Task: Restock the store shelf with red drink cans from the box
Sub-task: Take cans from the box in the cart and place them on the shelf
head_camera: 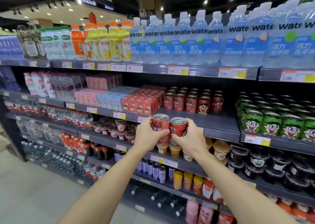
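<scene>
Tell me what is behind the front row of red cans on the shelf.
Behind the front row of red cans on the grey shelf, more rows of red cans run back. Only their tops show; the dark shelf back hides how deep they go.

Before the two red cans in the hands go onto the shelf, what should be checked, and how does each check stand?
1. Left hand grips a red printed drink can: ok.
2. Right hand grips a second red can: ok.
3. Both cans upright, tops up: ok.
4. Bare grey shelf board in front of the standing row of red cans: ok.
5. Labels facing out like the row's: cannot tell.
6. Supply box: not in view, cannot tell.
</scene>
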A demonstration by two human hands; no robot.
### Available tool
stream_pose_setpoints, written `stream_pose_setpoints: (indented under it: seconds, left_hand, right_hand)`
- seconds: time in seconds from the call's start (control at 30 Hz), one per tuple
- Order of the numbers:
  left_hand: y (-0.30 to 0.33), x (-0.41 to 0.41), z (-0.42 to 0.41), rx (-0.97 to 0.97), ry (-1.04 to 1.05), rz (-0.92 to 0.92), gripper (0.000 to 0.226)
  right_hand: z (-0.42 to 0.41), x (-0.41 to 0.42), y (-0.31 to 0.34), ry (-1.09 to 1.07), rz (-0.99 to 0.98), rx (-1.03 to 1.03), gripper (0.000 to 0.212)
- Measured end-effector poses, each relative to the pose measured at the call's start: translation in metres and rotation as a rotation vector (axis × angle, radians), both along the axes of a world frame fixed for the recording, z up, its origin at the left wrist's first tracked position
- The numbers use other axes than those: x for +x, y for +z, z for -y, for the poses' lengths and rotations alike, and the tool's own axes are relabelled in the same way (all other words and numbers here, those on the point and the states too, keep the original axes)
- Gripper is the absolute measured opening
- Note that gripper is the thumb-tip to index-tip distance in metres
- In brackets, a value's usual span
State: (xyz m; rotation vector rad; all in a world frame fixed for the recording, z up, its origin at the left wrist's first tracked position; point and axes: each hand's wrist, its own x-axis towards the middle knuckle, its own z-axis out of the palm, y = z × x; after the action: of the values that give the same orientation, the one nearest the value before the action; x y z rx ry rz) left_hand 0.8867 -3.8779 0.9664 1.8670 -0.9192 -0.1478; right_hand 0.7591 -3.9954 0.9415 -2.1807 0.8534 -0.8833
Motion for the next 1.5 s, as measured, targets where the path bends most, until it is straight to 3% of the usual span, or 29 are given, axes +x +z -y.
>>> stream_pose_setpoints:
  seconds: [0.17, 0.33, 0.83, 1.17, 1.5]
  left_hand:
    - [0.002, 0.042, 0.036, -0.019, -0.118, -0.016, 0.077]
    - [0.007, 0.082, 0.065, -0.018, -0.249, 0.038, 0.064]
    - [-0.007, 0.132, 0.15, -0.058, -0.549, 0.04, 0.077]
    - [-0.011, 0.116, 0.194, -0.085, -0.603, 0.006, 0.066]
    - [-0.022, 0.11, 0.247, 0.036, -0.575, 0.062, 0.075]
  right_hand:
    - [0.013, 0.023, 0.005, -0.137, 0.039, 0.005, 0.055]
    - [0.024, 0.047, 0.011, -0.276, 0.01, 0.014, 0.06]
    - [0.038, 0.087, 0.001, -0.632, -0.025, 0.067, 0.062]
    - [0.079, 0.076, -0.007, -0.716, -0.048, 0.086, 0.056]
    - [0.147, 0.072, -0.016, -0.707, 0.024, 0.134, 0.071]
